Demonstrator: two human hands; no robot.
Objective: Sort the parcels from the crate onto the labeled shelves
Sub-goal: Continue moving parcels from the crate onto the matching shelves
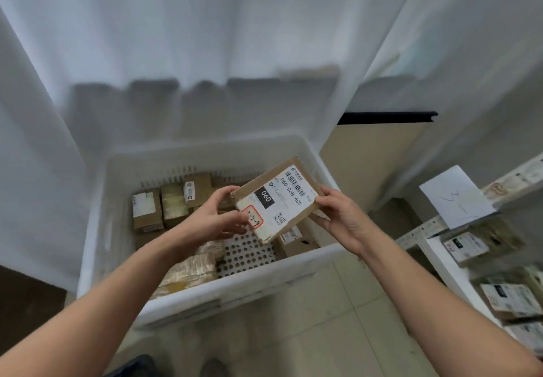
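Left hand (217,215) and right hand (340,219) each grip one side of flat labelled parcel (276,200), above crate (249,282), long axis slanting far-right; shelves (423,231) outboard of right hand, judged nearer.

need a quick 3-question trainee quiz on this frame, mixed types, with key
1. True or false: the labeled parcel lies in the crate.
2. The shelves stand on the person's: A) left B) right C) far side of the crate.
3. Fill in: the black box on the parcel reads ___.
Key: 1 false, the left hand and right hand hold it above the crate; 2 B; 3 060.
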